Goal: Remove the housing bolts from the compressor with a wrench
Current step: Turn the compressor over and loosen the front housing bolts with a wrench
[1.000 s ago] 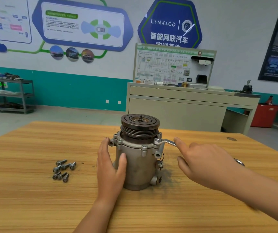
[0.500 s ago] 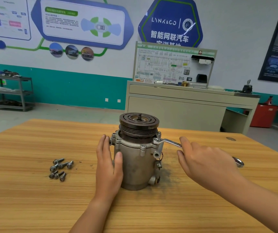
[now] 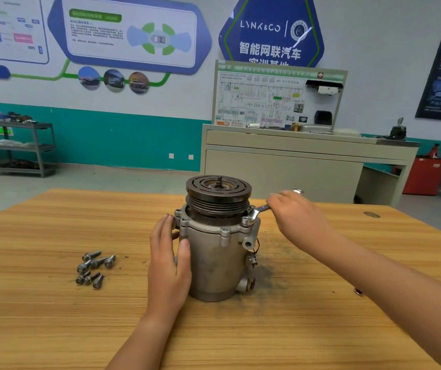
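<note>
Loose bolts point(image 3: 94, 268), seven as near as I can count, lie heaped on the wooden table point(image 3: 40, 329) at about 9 o'clock of the compressor point(image 3: 214, 263), near it but not touching. The left hand point(image 3: 167, 265) presses flat against the housing's 9 o'clock side, fingers straight, thumb across the front, gripping nothing. The one compressor stands upright mid-table, pulley point(image 3: 218, 189) uppermost. At roughly 3 o'clock on its flange point(image 3: 206, 227), the ring end of the single wrench point(image 3: 259, 210) sits over a housing bolt point(image 3: 245, 221). The handle's long axis runs out towards 2 o'clock, where the right hand point(image 3: 296, 217) is wrapped round it. The bolt thus lies at 8 o'clock of that grip, with the right hand nearer to it. The next swing, I judge, pivots there. What looks like another bolt head point(image 3: 224, 231) shows on the flange's near edge.
</note>
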